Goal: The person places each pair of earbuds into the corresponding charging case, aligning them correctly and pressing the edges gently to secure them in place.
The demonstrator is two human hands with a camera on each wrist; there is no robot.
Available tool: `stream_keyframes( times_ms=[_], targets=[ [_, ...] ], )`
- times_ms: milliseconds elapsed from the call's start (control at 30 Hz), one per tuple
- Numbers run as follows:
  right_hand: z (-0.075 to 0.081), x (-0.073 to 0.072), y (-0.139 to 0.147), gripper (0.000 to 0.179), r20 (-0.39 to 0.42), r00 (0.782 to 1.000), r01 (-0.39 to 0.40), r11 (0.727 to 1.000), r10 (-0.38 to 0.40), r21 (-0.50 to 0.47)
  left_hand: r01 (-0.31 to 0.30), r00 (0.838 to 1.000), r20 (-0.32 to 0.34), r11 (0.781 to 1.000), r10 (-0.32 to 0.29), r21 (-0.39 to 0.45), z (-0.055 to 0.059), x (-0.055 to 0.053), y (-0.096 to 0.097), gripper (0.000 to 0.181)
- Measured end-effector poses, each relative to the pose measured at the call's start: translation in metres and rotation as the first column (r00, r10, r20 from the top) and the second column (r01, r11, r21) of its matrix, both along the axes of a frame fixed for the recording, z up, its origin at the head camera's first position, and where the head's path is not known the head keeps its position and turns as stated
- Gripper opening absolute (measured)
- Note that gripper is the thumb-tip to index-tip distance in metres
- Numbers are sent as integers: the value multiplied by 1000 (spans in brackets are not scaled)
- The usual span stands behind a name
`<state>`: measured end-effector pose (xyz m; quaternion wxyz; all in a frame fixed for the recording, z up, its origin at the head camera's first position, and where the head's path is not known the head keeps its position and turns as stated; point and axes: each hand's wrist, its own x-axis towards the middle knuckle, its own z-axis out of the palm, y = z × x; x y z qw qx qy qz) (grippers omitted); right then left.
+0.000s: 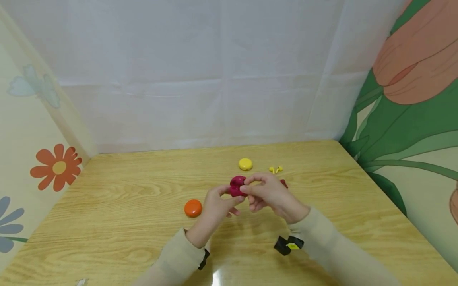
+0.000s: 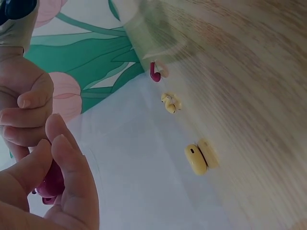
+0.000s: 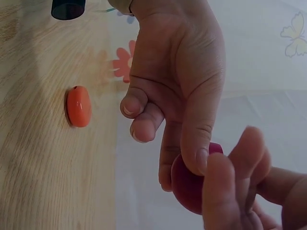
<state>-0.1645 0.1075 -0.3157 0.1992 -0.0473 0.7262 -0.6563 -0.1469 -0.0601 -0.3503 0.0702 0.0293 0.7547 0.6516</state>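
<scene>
Grip of the left hand [image 1: 219, 203] is closed on a glossy magenta, rounded, plastic-looking earbud case [image 1: 235, 191], thumb to one side and fingers to the other, holding it raised off the wood-grained worktop [image 1: 136, 230]. Its lid and base look parted. At the case's right edge, the thumb and forefinger of the right hand [image 1: 270, 195] come near together; whether they pinch a small piece or only touch the rim I cannot tell, as the fingertips cover that spot.

Best to let the left hand be the steady side: thumb on the base, clear of the lid, so the hinge can move freely. Smooth, curved plastic will probably slide if squeezed at its edge, so broad, light contact should serve better than a hard pinch. Right fingertips would do well with small, straight movements; a sideways push could rock the case. Holding it lower would soften any drop.

Nearer the person and left of the magenta case, well apart, sits a smooth orange, rounded case [image 1: 193, 208]. Right of the magenta case, partly behind the right hand, lies a small magenta earbud with a stem [image 1: 284, 183]. Beyond and to the right are two small yellow earbuds [image 1: 276, 170]; farthest beyond it, slightly right, rests a glossy yellow, rounded case [image 1: 245, 164].
</scene>
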Motion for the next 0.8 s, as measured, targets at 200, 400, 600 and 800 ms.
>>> stream_keyframes(
  times_ms=[200, 400, 600, 800],
  targets=[
    [2, 3, -5, 23, -42, 998, 50, 997, -48, 51, 13, 1000, -25, 1000, -13, 8, 0, 1, 0, 31],
    [-1, 4, -11, 21, -105, 993, 68, 996, -62, 57, 7, 999, -40, 1000, -7, 18, 0, 1, 0, 29],
    [-3, 5, -13, 17, -140, 989, 58, 996, -48, 70, -2, 1000, -28, 999, 3, 35, -1, 0, -2, 31],
    [-1, 4, -13, 17, -145, 989, 37, 993, -20, 114, 4, 999, -33, 999, -3, 33, 0, 0, -4, 34]
  ],
)
